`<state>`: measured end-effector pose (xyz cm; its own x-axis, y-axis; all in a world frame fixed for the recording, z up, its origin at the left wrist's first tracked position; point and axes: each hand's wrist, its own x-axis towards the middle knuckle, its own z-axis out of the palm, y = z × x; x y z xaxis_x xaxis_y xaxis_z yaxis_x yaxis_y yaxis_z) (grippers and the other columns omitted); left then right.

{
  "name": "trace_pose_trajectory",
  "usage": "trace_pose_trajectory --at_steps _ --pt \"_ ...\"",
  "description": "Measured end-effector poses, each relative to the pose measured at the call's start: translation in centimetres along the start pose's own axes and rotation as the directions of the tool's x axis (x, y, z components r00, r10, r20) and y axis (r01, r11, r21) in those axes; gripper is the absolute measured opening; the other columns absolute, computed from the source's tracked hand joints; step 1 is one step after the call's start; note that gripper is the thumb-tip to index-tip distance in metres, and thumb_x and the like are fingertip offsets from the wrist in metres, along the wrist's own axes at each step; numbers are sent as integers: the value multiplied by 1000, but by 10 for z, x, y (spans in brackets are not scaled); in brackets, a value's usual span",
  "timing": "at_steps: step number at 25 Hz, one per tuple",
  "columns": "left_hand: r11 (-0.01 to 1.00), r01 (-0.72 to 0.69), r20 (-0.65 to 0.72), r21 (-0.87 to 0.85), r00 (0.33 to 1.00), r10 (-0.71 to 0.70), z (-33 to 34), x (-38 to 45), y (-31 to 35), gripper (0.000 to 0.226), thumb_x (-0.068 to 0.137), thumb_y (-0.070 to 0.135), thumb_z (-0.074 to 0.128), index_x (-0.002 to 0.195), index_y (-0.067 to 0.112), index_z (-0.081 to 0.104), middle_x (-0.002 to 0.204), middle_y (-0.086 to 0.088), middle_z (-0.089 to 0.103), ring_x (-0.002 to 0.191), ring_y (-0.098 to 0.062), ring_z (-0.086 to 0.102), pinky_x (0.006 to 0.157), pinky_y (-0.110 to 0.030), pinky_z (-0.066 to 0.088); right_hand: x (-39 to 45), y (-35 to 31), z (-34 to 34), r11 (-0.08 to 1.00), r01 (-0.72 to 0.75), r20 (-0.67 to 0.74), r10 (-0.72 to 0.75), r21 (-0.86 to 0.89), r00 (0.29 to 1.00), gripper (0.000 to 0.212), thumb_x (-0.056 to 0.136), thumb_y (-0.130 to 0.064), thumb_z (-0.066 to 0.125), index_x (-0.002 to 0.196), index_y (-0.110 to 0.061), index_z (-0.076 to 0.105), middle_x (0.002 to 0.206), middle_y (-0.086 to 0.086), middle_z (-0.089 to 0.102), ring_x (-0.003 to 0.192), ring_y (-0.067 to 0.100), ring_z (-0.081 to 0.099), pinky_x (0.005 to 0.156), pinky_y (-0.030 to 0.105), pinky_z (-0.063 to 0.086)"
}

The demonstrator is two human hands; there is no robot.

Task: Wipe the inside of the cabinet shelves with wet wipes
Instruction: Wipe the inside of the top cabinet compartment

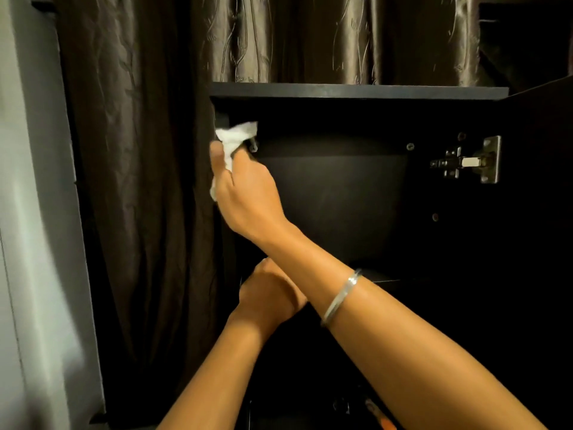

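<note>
A dark cabinet [356,90] is seen across the right of the frame. At its upper-left inner corner a crumpled white wet wipe [237,135] is gripped by the right hand [245,187]. The left hand [266,293], lower centre, is partly hidden; its fingers cannot be told.

The right hand [245,184] grips a crumpled white wet wipe [236,136] against the upper left inner corner of the dark cabinet [356,90], just under its top panel. The left hand [268,293] sits lower at the cabinet's left edge, under the right forearm, its fingers hidden. A metal hinge [468,161] is fixed on the cabinet's right side.
</note>
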<state>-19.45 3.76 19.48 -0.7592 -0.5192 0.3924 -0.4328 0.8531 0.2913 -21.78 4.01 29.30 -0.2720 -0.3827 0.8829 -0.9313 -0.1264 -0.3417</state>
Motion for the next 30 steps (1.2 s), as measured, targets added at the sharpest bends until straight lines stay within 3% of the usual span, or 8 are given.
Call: trace_pose_trajectory --at_steps 5,10,13,18,23,25,27,30 --pt "978 -186 -48 99 980 191 -4 2 -9 39 101 42 42 125 17 61 124 -12 63 111 -34 59 86 -39 48 -39 70 -34 983 -79 384 137 -164 913 43 99 -27 52 58 -14 52 54 -3 56 55 12 53 58 30 41" --pt "923 -376 -256 -85 903 345 2 -11 -12 39 95 46 47 72 17 60 71 4 60 70 -13 58 68 -40 52 -6 85 -68 616 -445 -92 645 650 759 25 97 -7 46 87 -16 67 85 3 71 87 24 70 78 42 60" --pt "866 -473 -619 -163 732 283 -3 -19 -22 31 94 33 51 68 17 60 69 8 59 66 -11 56 61 -33 46 10 56 -36 822 -251 -241 418 511 876 21 99 -18 48 100 -16 69 91 -5 71 90 16 68 79 31 55" --pt "743 -586 -802 -324 586 112 -6 -21 -39 35 97 22 48 67 8 58 66 4 55 62 -16 53 56 -23 39 -16 23 6 861 -244 172 185 446 968 27 103 -22 40 79 -29 52 66 -5 51 60 2 48 60 26 40" --pt "747 -538 -675 -391 719 164 17 -13 -22 40 96 30 50 61 11 54 61 5 52 59 -16 52 54 -32 38 -53 69 -52 972 -173 430 225 -157 874 15 89 -16 63 89 -25 75 81 -4 73 74 4 66 65 30 54" --pt "826 -464 -543 -321 804 241 26 -7 -7 31 94 33 55 67 19 57 68 8 55 68 -10 52 61 -27 38 -54 81 -93 919 -207 180 278 -335 943 27 80 -4 63 100 -17 76 92 3 74 90 14 68 76 29 54" --pt "897 -410 -465 -163 834 297 31 -3 9 26 94 41 53 78 23 63 79 11 60 80 -9 52 72 -28 37 -51 93 -133 817 -178 -142 119 -548 983 32 72 0 66 102 -9 71 98 9 68 95 26 64 77 30 50" --pt "918 -395 -381 -31 854 355 34 0 29 33 96 50 45 89 26 66 88 11 64 88 -11 54 78 -29 37 -62 119 -176 445 24 45 35 -895 998 26 77 0 62 102 -6 68 107 13 64 100 32 58 81 36 48"
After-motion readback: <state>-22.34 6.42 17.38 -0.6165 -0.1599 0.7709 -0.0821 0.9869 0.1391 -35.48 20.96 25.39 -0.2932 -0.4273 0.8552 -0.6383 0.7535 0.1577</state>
